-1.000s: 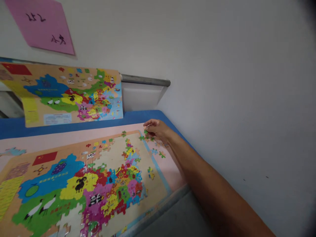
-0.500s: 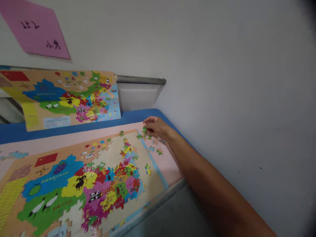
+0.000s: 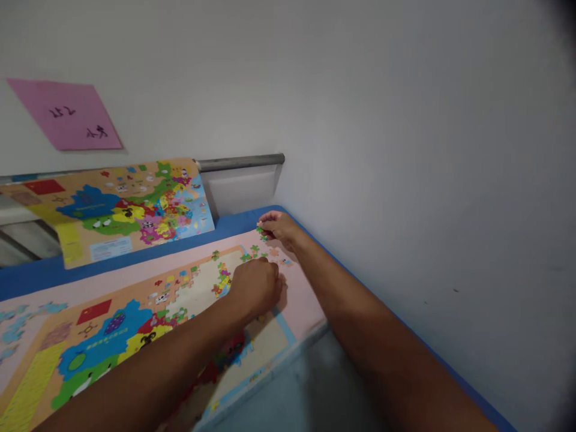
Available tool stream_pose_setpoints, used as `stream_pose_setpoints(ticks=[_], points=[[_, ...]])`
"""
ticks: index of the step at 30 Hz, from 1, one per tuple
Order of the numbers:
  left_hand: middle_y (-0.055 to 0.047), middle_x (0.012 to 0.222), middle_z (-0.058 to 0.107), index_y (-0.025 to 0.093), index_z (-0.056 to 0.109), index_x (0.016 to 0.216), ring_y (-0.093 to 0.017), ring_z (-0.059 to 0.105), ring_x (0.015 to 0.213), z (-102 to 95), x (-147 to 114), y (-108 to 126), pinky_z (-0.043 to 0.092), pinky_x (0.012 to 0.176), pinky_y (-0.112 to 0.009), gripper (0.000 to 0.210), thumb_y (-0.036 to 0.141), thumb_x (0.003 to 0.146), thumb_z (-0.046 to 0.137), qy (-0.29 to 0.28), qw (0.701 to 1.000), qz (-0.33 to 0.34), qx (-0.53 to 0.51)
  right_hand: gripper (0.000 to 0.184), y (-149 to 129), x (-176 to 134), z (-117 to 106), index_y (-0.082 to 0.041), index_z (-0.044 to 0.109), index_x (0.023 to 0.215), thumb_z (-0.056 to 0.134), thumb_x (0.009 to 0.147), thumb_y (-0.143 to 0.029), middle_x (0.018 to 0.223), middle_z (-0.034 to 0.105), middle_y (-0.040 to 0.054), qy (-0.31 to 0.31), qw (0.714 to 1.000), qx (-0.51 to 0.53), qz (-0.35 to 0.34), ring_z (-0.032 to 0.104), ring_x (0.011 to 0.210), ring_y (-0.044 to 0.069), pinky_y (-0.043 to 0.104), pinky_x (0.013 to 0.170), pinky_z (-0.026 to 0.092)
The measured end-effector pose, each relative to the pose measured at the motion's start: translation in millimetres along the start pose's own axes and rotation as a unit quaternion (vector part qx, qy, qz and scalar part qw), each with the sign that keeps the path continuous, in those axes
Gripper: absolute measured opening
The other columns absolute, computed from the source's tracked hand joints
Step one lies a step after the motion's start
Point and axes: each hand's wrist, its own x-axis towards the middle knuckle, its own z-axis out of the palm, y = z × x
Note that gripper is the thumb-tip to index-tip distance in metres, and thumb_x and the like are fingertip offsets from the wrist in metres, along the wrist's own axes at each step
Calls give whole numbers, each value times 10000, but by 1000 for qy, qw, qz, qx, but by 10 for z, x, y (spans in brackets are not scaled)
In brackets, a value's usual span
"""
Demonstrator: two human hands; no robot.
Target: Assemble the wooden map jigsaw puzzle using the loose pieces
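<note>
My right hand (image 3: pixel 279 230) pinches a small green and orange jigsaw piece (image 3: pixel 260 231) between thumb and fingertips, above the board's far right corner. My left hand (image 3: pixel 257 283) is closed with its back toward me, over the right side of the jigsaw map (image 3: pixel 114 324). Its curled fingers are close to the loose pieces, and whatever they hold is hidden. Loose jigsaw pieces (image 3: pixel 273 252) lie on the pink surface between and beside my hands. The map is partly assembled, with bare board showing at its upper right.
A printed reference map (image 3: pixel 130 207) hangs from a metal rail (image 3: pixel 243 162) behind the blue-edged table (image 3: pixel 240 222). Light blue pieces (image 3: pixel 15 321) lie at the left. A pink paper note (image 3: pixel 67 117) is on the wall. A plain wall (image 3: pixel 405 150) borders the right side.
My left arm has come into view from the lower left, its hand now over the map's right side. The right hand stays near the far corner with its piece. The view has tilted upward.
</note>
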Motion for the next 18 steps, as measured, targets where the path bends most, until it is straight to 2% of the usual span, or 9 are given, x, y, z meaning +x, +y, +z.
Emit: stream_pose_setpoints(ticks=[3,6,10,13,15,18], points=[[-128,1088,737,142,736,1049,-270,710,1008,106,165,82,562,898,-450,299,366,1036,540,-12,999,7,28,217,-14,3,-9,-187,612,780,784,812,-59,599,628,-41,0,1000,5,-4,572,530,88,169,479,430],[-106,1091,731,138,720,1037,-241,700,992,158,244,68,569,917,-451,289,399,1032,595,-39,998,38,42,227,-20,-3,1,-188,619,776,796,806,-50,598,633,-36,-3,1000,11,-5,569,527,91,175,481,429],[-81,1082,732,164,725,942,-242,666,1054,135,277,12,539,947,-431,147,271,987,635,-72,986,146,25,214,-23,-14,22,-187,622,775,755,833,-30,592,630,-34,-12,1000,13,-4,559,522,93,188,486,433],[-49,1017,747,211,724,839,-225,654,1069,96,237,-36,501,971,-367,154,162,934,613,-79,977,199,0,213,-19,-10,24,-189,624,769,744,839,-28,588,628,-33,-11,1000,12,-7,556,523,96,193,484,432],[-32,1039,751,237,727,868,-213,656,1089,85,200,-92,489,964,-326,187,117,908,590,-62,981,182,-13,216,-13,2,17,-192,627,768,765,828,-37,596,633,-31,-9,1000,10,-10,562,528,96,192,486,434],[-74,1120,736,211,724,1007,-246,667,1088,110,153,-215,513,918,-373,239,96,929,530,-24,996,84,-17,220,2,27,1,-193,629,774,795,815,-54,602,639,-31,-9,1000,7,-13,566,526,92,185,488,439]])
